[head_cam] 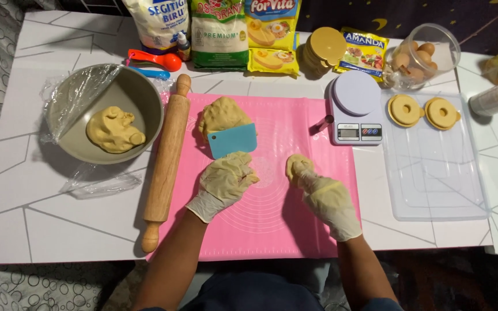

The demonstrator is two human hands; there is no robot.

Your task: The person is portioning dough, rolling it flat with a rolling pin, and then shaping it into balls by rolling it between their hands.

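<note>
A small dough piece (296, 165) sits on the pink mat (272, 230), gripped by the gloved right hand's (324, 196) curled fingers. The left hand (226, 181) rests loosely closed and empty, just below a blue scraper (233, 140) leaning on the large dough lump (221, 114). A rolling pin (165, 167) lies left on the bench (30, 213).

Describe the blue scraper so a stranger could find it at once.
Start at the pink mat in the table's middle. Near its top lies a dough lump; the blue scraper leans against it, above the left hand. It is the only flat blue card there.
</note>
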